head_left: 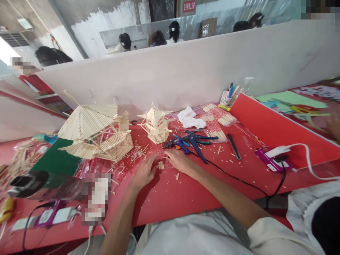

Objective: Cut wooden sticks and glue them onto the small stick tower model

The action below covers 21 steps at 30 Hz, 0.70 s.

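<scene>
My left hand [144, 172] rests low over the red table, fingers stretched forward and the thumb apart. Opposite it, my right hand [181, 162] has its fingers drawn together; something small and thin may be at the tips, too small to name. Between the hands lies a little panel of short wooden sticks [161, 165]. A small pagoda-like stick model [156, 124] stands just beyond them. Close to my right fingers are a blue-handled glue gun [181, 144] and a blue cutter tool [196, 143]. A larger stick model with a peaked roof [92, 132] stands to the left.
Stick offcuts litter the red table [170, 198]. Packs of sticks [214, 118], white tissue [190, 118] and a utility knife [233, 147] lie at right. A purple power strip [273, 161] trails cables. At left lies a bottle [47, 186]. A white partition [180, 67] stands behind.
</scene>
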Each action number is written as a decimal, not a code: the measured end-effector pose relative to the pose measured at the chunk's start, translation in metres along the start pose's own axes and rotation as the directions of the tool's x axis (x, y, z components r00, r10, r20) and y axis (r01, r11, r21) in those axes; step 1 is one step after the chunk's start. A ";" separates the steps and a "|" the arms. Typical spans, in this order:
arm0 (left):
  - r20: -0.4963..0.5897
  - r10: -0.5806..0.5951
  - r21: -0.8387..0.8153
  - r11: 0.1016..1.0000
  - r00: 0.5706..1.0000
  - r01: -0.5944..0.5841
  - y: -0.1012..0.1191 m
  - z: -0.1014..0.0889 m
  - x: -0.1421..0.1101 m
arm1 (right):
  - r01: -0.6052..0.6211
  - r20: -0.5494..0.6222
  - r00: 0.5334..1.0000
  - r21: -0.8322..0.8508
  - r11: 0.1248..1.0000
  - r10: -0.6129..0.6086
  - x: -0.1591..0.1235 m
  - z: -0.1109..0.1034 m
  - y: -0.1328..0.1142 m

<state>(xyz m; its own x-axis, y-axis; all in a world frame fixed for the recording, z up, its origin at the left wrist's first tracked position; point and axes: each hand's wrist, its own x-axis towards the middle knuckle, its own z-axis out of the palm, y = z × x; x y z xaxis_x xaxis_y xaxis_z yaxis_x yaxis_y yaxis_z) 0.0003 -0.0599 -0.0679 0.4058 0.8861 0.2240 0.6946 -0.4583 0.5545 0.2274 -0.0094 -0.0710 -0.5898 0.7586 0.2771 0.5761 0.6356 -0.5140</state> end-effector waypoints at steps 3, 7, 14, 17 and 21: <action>-0.079 -0.031 0.048 0.998 0.996 0.034 -0.002 -0.003 0.002 | 0.008 -0.004 1.000 -0.007 1.000 -0.008 0.001 0.000 0.000; -0.106 -0.046 0.076 0.996 0.993 0.054 -0.002 -0.004 0.002 | -0.031 -0.008 0.999 0.058 0.998 0.032 -0.002 -0.002 0.001; -0.017 -0.006 0.056 0.998 1.000 0.007 0.003 -0.005 0.001 | -0.099 0.113 0.990 0.112 0.989 0.086 -0.008 -0.011 -0.013; -0.027 -0.005 0.055 0.998 1.000 0.007 0.000 -0.005 0.001 | -0.126 0.165 0.982 0.211 0.969 0.091 -0.009 -0.016 -0.019; -0.047 0.014 0.075 0.997 0.999 -0.010 -0.004 -0.004 0.000 | -0.115 0.155 0.985 0.266 0.957 0.075 -0.010 -0.019 -0.020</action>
<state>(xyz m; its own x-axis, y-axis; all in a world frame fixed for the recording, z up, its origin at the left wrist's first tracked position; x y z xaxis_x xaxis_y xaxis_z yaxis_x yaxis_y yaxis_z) -0.0049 -0.0575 -0.0671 0.3872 0.8819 0.2688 0.7329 -0.4713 0.4906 0.2326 -0.0271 -0.0484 -0.6256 0.7726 0.1084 0.4684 0.4831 -0.7397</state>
